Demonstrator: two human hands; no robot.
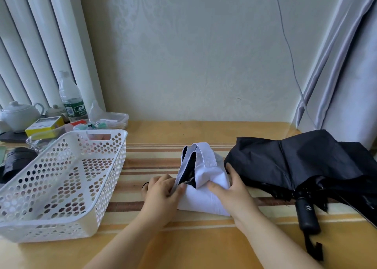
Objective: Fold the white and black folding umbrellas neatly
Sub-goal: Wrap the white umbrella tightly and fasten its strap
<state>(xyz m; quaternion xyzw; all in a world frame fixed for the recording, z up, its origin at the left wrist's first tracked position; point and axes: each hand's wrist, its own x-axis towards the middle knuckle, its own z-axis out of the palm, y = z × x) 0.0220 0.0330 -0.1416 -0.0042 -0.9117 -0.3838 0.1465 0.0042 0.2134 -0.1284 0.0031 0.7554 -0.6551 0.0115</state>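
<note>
The white umbrella [206,173], collapsed with black lining showing in its folds, lies mid-table. My left hand [163,191] pinches a fold of its canopy at the left edge, thumb on the fabric. My right hand [232,189] grips the white canopy from the right, thumb pressed into the cloth. To the right lies the black umbrella [295,162], canopy loose and unfolded, its black handle [307,215] and wrist strap pointing toward me.
A white perforated basket [61,187] stands at the left, holding nothing. Behind it are a water bottle [71,97], a white teapot [18,113], small boxes and a clear container. A wall closes the far table edge; a curtain [346,75] hangs at right.
</note>
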